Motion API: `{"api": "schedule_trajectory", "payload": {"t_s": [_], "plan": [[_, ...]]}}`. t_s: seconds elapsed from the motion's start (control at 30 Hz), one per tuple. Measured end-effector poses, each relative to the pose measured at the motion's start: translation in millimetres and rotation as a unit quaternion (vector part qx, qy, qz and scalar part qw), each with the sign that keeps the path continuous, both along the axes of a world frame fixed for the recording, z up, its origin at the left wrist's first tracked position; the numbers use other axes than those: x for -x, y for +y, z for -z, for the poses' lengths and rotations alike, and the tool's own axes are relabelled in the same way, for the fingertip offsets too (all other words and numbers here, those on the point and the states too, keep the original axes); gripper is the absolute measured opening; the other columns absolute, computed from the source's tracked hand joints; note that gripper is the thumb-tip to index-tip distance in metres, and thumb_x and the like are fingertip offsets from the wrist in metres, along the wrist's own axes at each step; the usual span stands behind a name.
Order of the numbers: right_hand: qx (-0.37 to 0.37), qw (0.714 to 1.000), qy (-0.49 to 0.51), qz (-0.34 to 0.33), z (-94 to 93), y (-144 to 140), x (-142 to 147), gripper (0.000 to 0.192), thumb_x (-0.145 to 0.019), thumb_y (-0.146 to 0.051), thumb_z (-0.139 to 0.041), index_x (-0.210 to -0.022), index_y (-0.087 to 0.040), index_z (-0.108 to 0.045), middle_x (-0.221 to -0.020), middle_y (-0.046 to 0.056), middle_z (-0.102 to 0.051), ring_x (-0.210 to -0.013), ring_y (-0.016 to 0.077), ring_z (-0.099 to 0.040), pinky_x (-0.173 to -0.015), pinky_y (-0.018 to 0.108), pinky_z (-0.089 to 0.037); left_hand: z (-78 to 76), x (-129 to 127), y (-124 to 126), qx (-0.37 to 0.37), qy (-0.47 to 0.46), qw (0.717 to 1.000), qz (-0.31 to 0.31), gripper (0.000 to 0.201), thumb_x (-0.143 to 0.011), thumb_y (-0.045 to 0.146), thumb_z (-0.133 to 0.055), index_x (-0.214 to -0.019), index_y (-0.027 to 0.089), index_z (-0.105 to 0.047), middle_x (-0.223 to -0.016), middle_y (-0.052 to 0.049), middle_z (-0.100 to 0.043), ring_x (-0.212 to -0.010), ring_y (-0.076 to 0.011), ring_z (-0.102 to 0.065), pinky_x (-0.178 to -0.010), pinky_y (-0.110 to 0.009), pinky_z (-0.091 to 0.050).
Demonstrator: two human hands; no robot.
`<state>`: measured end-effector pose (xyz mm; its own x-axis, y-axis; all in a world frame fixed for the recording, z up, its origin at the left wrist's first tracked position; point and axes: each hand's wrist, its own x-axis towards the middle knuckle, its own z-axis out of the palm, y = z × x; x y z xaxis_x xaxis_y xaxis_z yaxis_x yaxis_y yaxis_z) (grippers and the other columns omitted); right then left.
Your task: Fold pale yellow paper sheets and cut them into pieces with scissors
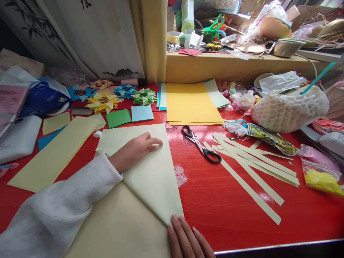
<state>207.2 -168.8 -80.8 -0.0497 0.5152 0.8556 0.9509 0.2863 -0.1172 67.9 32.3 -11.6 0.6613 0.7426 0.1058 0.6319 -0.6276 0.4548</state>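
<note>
A pale yellow sheet of paper lies folded diagonally on the red table, forming a triangle with its point near the front edge. My left hand lies flat on the upper part of the fold, fingers together and pointing right, in a white sleeve. My right hand presses its fingertips onto the lower tip of the triangle. Neither hand grips anything. Black-handled scissors lie to the right of the paper, blades closed.
Several cut pale yellow strips lie right of the scissors. A stack of yellow and blue sheets sits behind. Folded paper stars, green and blue squares, a netted bundle and a cluttered ledge surround the area.
</note>
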Motion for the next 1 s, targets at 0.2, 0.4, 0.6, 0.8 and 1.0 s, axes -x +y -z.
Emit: {"api": "schedule_trajectory", "payload": {"t_s": [0.2,0.4,0.6,0.8,1.0], "plan": [[0.010,1.000,0.002,0.000,0.3,-1.3,0.3,0.038,-0.086,-0.007,-0.031,-0.070,-0.018,-0.064,-0.082,-0.003,-0.068,-0.102,0.0075,-0.051,-0.097,0.023,-0.031,-0.2,0.0,0.1,0.000,0.005,1.000,0.001,0.022,-0.084,0.028,-0.037,-0.099,0.026,-0.054,-0.075,0.001,-0.042,-0.065,-0.0101,-0.046,-0.063,-0.021,-0.037],[0.004,1.000,0.016,0.011,1.6,-1.5,2.6,0.040,-0.086,-0.008,-0.029,-0.070,-0.019,-0.064,-0.082,-0.003,-0.068,-0.100,0.0073,-0.053,-0.095,0.022,-0.032,-1.2,-0.7,-0.6,0.005,0.011,1.000,-0.001,0.022,-0.084,0.026,-0.038,-0.101,0.026,-0.053,-0.075,0.001,-0.041,-0.065,-0.0096,-0.045,-0.062,-0.020,-0.036],[0.009,1.000,0.003,0.004,-2.7,0.5,1.8,0.044,-0.088,-0.014,-0.025,-0.068,-0.017,-0.064,-0.078,-0.002,-0.068,-0.086,0.0062,-0.060,-0.095,0.023,-0.031,0.0,-0.3,-0.3,0.003,0.006,1.000,0.000,0.023,-0.084,0.027,-0.038,-0.101,0.026,-0.053,-0.074,0.001,-0.041,-0.065,-0.0092,-0.045,-0.062,-0.021,-0.036],[0.014,1.000,0.015,0.013,-8.1,0.4,3.9,0.048,-0.089,-0.019,-0.021,-0.066,-0.016,-0.064,-0.072,-0.002,-0.068,-0.070,0.0060,-0.063,-0.095,0.023,-0.031,0.5,0.1,0.1,-0.009,0.013,1.000,0.010,0.026,-0.084,0.024,-0.037,-0.103,0.026,-0.055,-0.075,0.000,-0.041,-0.065,-0.0094,-0.044,-0.062,-0.020,-0.036],[0.014,0.999,0.033,0.014,-2.7,-1.0,4.8,0.048,-0.089,-0.018,-0.021,-0.069,-0.017,-0.065,-0.077,-0.002,-0.068,-0.081,0.0065,-0.061,-0.095,0.022,-0.032,2.8,0.9,-0.5,-0.022,0.026,0.999,0.011,0.028,-0.085,0.026,-0.036,-0.105,0.029,-0.056,-0.077,0.000,-0.042,-0.065,-0.0090,-0.044,-0.059,-0.020,-0.036]]}}
